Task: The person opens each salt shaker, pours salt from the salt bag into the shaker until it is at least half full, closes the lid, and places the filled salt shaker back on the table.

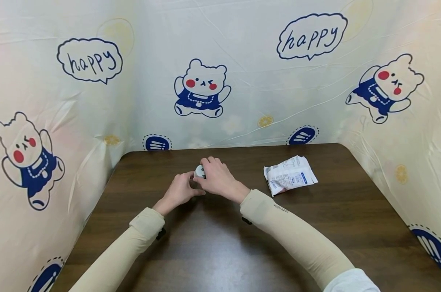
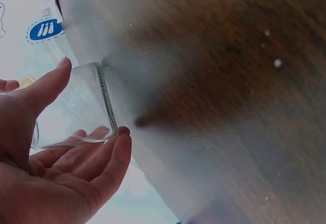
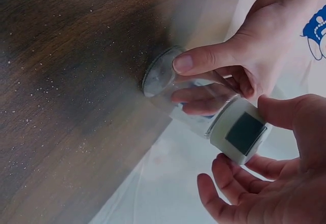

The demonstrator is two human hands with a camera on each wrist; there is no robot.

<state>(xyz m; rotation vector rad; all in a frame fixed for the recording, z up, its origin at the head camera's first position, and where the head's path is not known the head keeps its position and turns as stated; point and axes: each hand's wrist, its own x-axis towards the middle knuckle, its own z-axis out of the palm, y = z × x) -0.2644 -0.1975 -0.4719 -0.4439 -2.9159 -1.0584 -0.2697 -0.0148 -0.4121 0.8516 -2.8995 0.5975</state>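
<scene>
A clear glass jar [image 3: 186,114] with a pale screw lid [image 3: 232,127] stands on the table between the two hands. The lid has a dark square patch. My left hand [image 1: 178,190] holds the jar's body, thumb on one side and fingers curled round the other, as the left wrist view shows. From the right, my right hand [image 1: 220,178] grips the lid between thumb and fingers. In the head view the hands hide most of the jar, and only part of the pale lid shows.
A white printed packet [image 1: 290,175] lies on the brown wooden table [image 1: 213,247], to the right of the hands. Patterned cloth [image 1: 242,81] with cartoon bears hangs behind the table and along both sides.
</scene>
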